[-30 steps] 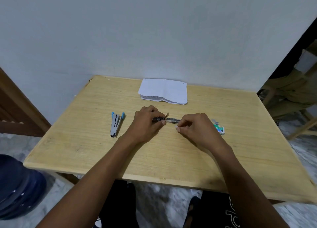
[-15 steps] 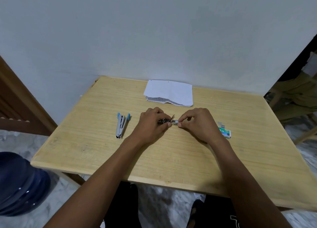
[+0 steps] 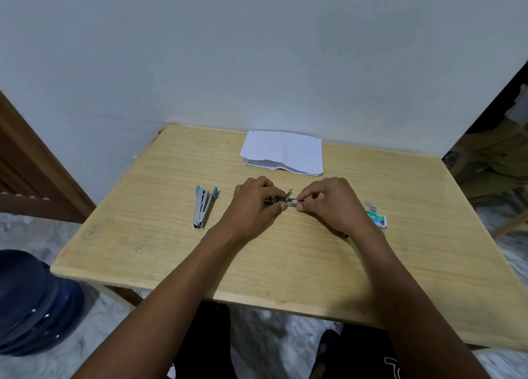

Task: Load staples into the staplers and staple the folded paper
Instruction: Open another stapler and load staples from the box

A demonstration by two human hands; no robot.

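The small stapler (image 3: 279,200) sits in the middle of the table (image 3: 285,267), held low between both hands. The left hand (image 3: 251,207) grips its body so it can't slide. The right hand (image 3: 334,207) pinches the shiny end, maybe pushing a strip of staples in, but it is too small to tell. The green staple box (image 3: 377,218) lies just beside the right hand, easy to reach. The blue-tipped stapler (image 3: 203,207) lies open on the left, ready for its turn. The folded paper (image 3: 283,153) rests at the back, out of the way.
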